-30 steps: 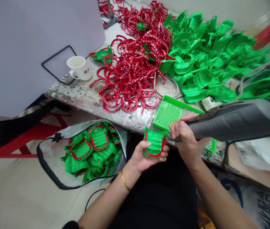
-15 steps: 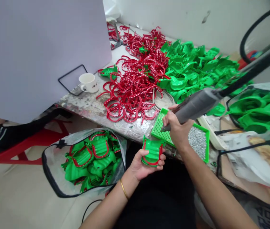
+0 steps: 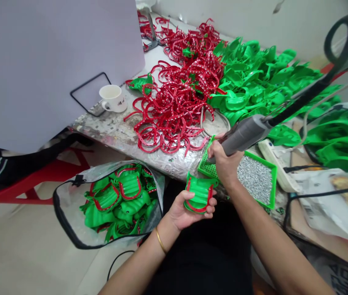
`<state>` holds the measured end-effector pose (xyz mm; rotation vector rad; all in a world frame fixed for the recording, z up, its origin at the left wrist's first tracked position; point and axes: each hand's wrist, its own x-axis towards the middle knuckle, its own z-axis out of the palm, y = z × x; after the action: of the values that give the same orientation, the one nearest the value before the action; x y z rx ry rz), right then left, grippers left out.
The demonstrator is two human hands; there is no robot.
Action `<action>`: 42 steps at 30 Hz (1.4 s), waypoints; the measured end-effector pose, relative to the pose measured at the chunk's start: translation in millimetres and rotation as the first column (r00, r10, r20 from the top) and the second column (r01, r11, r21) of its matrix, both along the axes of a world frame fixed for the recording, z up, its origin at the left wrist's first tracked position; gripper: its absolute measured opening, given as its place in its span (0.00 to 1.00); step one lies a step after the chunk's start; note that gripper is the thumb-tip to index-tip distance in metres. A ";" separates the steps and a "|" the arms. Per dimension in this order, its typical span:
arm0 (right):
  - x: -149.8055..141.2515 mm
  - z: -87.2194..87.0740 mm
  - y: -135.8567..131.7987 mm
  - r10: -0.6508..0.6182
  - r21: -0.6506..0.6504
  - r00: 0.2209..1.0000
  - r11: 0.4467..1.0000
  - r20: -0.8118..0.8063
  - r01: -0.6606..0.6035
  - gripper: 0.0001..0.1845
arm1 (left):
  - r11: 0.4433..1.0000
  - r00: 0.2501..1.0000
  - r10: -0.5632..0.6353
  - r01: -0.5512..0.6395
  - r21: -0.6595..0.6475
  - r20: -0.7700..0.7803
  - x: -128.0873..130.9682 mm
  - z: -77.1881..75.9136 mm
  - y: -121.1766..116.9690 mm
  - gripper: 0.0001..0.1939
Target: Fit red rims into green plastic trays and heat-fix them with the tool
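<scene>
My left hand (image 3: pixel 186 211) grips a green plastic piece (image 3: pixel 200 190) with a red strip curved round its lower edge, thumb on its inner face. Wrapped in my right hand (image 3: pixel 224 164) is a grey electric screwdriver (image 3: pixel 244 133), hung from a black coiled hose. Its tip points down at the perforated end of a green tray (image 3: pixel 203 164); the hand hides part of that end. Small silvery screws (image 3: pixel 255 178) fill the tray's other section. The held piece sits just in front of the tray, apart from the tool.
Red toothed strips (image 3: pixel 177 106) heap on the worktable (image 3: pixel 125 139), with green parts (image 3: pixel 250 78) behind right. A white mug (image 3: pixel 112 98) stands left. Below the edge, an open bag (image 3: pixel 69 229) holds green-and-red pieces. Another bag of green parts (image 3: pixel 342 139) and a power strip (image 3: pixel 280 166) lie right.
The view has shifted slightly. The screwdriver stays over the tray's perforated end, and its hose now shows a loop at upper right. Both hands keep their hold.
</scene>
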<state>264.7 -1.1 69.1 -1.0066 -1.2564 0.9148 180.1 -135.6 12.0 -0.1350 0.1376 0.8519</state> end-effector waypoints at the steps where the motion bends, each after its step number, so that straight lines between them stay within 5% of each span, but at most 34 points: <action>1: -0.2 -1.0 0.0 -0.005 0.000 1.000 1.000 -0.003 0.005 0.06 | 1.000 1.000 -0.004 0.004 0.005 0.000 -0.2 -0.2 0.2 0.32; 15: 0.3 -6.1 -1.4 -0.023 0.035 1.000 0.999 -0.011 0.023 0.06 | 0.999 1.000 -0.020 0.020 0.026 0.024 -2.3 -1.7 1.4 0.34; 26: -2.5 31.6 -11.8 0.019 0.091 0.994 0.996 -0.105 -0.010 0.08 | 1.000 0.999 -0.005 0.005 0.005 0.048 -1.0 1.4 0.4 0.32; 35: 0.2 1.8 -4.5 -0.027 0.060 0.999 0.998 -0.019 0.029 0.08 | 0.999 0.998 -0.012 0.009 0.040 0.060 -2.1 -3.3 -0.1 0.34; 42: 0.5 -4.7 -4.2 -0.046 0.054 0.999 0.997 -0.010 0.047 0.07 | 0.998 0.999 -0.021 0.020 0.055 0.026 -2.1 -4.8 0.6 0.34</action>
<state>265.2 -5.2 64.4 -0.9838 -1.2389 0.8443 178.0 -135.0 7.3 -0.0936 0.0905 0.8321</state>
